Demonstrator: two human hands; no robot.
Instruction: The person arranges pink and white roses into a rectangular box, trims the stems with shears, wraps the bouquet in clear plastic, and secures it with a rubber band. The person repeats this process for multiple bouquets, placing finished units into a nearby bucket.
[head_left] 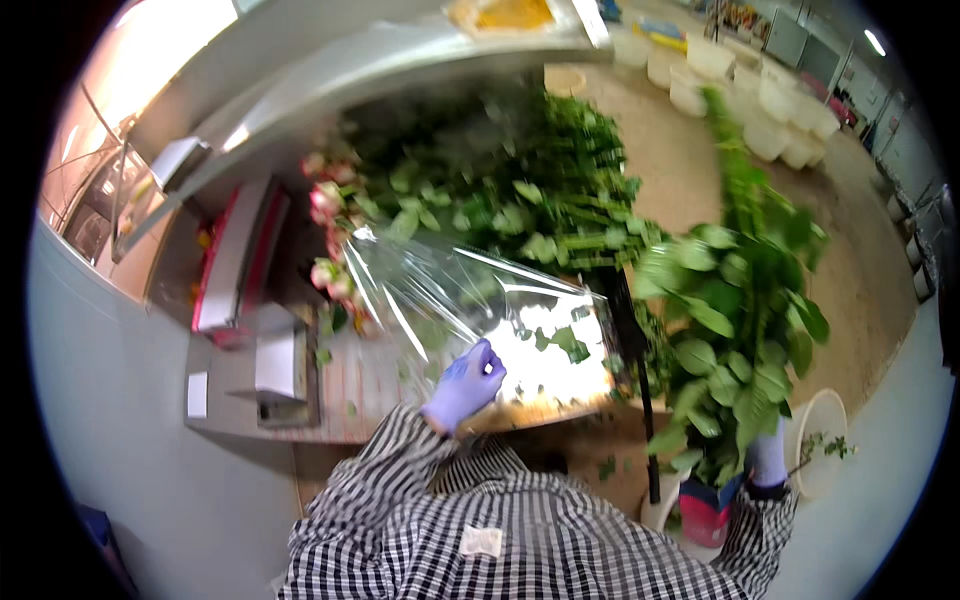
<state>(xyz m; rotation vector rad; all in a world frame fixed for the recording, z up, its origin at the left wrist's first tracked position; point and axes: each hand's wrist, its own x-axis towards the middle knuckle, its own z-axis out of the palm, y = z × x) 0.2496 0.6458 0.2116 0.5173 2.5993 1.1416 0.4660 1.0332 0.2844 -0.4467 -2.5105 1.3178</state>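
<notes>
My left hand (466,386), in a purple glove, has thumb and finger pinched at the near edge of a clear plastic sleeve (440,285) lying on the table. On the right, a big bunch of leafy stems (735,350) stands upright, bare stem ends at the top. Its lower end meets a pink and dark blue wrap (706,512). My right hand (768,455), also gloved, grips low on the bunch; leaves hide most of its fingers. Beyond the sleeve lies a heap of long-stemmed roses (500,195), with pink and white blooms (326,200) at their left ends.
Loose leaves lie on the bright tabletop (520,385). A metal shelf (350,75) crosses above the table. A pink-edged box (235,265) stands left. A black bar (645,420) is between table and bunch. A white bucket (822,440) is at right; several pale tubs (775,100) stand behind.
</notes>
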